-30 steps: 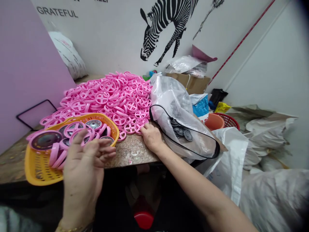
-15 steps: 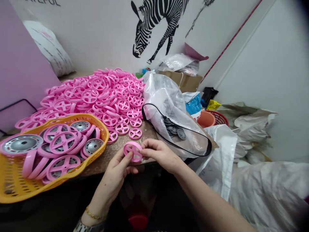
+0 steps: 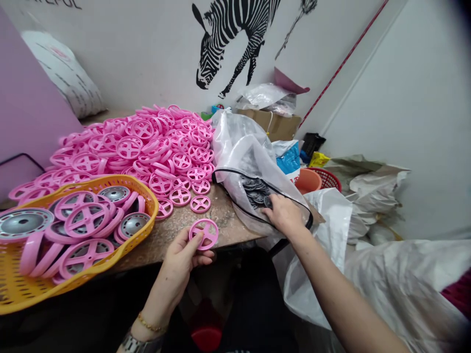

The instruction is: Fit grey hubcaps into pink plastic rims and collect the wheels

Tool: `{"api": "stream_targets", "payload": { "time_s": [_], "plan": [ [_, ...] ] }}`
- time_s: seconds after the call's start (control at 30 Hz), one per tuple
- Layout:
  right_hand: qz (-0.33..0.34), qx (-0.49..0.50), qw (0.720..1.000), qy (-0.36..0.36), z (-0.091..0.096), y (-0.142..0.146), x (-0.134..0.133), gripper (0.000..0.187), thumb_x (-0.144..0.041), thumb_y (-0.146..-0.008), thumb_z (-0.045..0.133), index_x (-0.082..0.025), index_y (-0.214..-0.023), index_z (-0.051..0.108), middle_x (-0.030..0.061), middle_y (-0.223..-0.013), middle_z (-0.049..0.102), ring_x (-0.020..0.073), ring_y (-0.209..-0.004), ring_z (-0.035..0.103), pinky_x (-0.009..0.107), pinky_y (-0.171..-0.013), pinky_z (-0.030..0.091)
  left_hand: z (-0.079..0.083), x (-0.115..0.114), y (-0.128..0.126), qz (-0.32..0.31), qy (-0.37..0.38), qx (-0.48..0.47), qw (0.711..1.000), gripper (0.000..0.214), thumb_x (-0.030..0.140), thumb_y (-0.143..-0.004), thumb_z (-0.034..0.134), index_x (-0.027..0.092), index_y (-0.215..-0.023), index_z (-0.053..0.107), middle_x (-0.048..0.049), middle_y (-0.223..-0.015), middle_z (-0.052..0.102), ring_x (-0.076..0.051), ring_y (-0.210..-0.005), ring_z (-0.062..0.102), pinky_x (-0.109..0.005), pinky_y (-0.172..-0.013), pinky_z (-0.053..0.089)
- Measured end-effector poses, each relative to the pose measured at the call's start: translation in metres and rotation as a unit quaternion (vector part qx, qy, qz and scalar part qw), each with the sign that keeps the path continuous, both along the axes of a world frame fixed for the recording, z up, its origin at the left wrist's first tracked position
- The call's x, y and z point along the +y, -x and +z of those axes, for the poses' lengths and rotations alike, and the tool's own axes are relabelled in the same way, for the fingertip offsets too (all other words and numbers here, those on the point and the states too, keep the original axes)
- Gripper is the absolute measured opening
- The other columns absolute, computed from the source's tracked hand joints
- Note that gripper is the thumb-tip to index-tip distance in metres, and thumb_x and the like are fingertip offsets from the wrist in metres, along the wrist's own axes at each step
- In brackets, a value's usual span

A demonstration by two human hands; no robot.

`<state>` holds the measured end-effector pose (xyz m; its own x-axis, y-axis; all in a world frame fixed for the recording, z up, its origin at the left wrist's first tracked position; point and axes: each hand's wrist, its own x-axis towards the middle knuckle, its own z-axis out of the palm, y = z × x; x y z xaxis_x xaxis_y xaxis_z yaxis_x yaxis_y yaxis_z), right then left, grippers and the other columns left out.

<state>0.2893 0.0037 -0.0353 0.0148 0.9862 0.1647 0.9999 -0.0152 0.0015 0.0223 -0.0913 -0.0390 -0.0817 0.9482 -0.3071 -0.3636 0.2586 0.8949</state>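
Note:
My left hand (image 3: 181, 257) pinches a pink plastic wheel (image 3: 203, 234) with cross spokes between thumb and fingers, tilted up just in front of the table edge. At the mouth of a clear plastic bag (image 3: 235, 139) with a black-edged opening, my right hand (image 3: 285, 214) has its fingertips closed on a grey disc (image 3: 268, 201), partly covered by the fingers. Behind those fingers lies a heap of similar grey discs (image 3: 253, 189) inside the bag. A big pile of pink wheels (image 3: 143, 130) covers the table beyond my left hand.
On the left stands a yellow basket (image 3: 152, 215) of pink wheels, several with grey disc centres. A cardboard box (image 3: 279, 126) is behind the bag. To the right are an orange container (image 3: 308, 181), a red basket (image 3: 331, 179) and white sacks (image 3: 405, 279). The table edge (image 3: 235, 240) runs before me.
My right hand has left the pink wheel and moved right to the grey discs in the bag. The left hand keeps the wheel, now turned more face-on. The view has shifted slightly.

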Motion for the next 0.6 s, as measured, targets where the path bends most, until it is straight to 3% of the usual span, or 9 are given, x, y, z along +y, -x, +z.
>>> {"api": "stream_targets", "payload": {
  "time_s": [0.17,0.3,0.37,0.43,0.6],
  "plan": [
    [-0.018,0.0,0.999,-0.043,-0.002,-0.002,-0.002,0.022,-0.03,-0.096,0.05,-0.017,-0.098,0.068,0.0117,-0.1,0.072,0.0268,-0.09,0.067,0.033,-0.072,0.043,-0.001,-0.001,0.0,-0.006,0.007,-0.002,1.0,0.043,0.035,-0.064,0.084,0.015,-0.094,0.061,0.0013,-0.07,0.068,-0.012,-0.053,0.066,-0.021,-0.048,0.058],
    [0.033,0.134,0.981,-0.14,0.016,-0.004,-0.016,0.022,-0.03,-0.093,0.052,-0.019,-0.086,0.071,0.0085,-0.09,0.073,0.0238,-0.084,0.066,0.032,-0.073,0.042,-0.005,0.0,-0.001,-0.011,0.003,-0.008,1.0,0.042,0.035,-0.065,0.085,0.015,-0.093,0.061,0.0011,-0.072,0.068,-0.012,-0.056,0.067,-0.022,-0.052,0.06],
    [0.081,0.267,0.945,-0.172,0.026,0.002,-0.026,0.021,-0.033,-0.09,0.056,-0.02,-0.083,0.07,0.0055,-0.086,0.072,0.0212,-0.082,0.064,0.03,-0.074,0.043,-0.007,0.0,-0.002,-0.021,-0.003,-0.013,1.0,0.041,0.036,-0.066,0.084,0.015,-0.093,0.061,0.0012,-0.074,0.067,-0.012,-0.058,0.068,-0.023,-0.054,0.061],
    [0.116,0.403,0.894,-0.158,0.033,0.015,-0.038,0.02,-0.036,-0.087,0.059,-0.02,-0.081,0.07,0.0023,-0.079,0.069,0.0181,-0.076,0.062,0.027,-0.071,0.043,-0.007,0.0,-0.005,-0.031,-0.008,-0.017,0.999,0.041,0.036,-0.068,0.084,0.015,-0.095,0.061,0.001,-0.075,0.067,-0.013,-0.06,0.069,-0.023,-0.055,0.061],
    [0.141,0.593,0.793,-0.002,0.026,0.06,-0.059,0.02,-0.038,-0.082,0.064,-0.018,-0.077,0.064,-0.0037,-0.062,0.055,0.0117,-0.057,0.049,0.023,-0.055,0.037,-0.004,-0.007,-0.01,-0.051,-0.008,-0.009,0.999,0.04,0.036,-0.072,0.08,0.014,-0.101,0.063,-0.0014,-0.081,0.068,-0.013,-0.064,0.069,-0.023,-0.059,0.062]
  ]
}}
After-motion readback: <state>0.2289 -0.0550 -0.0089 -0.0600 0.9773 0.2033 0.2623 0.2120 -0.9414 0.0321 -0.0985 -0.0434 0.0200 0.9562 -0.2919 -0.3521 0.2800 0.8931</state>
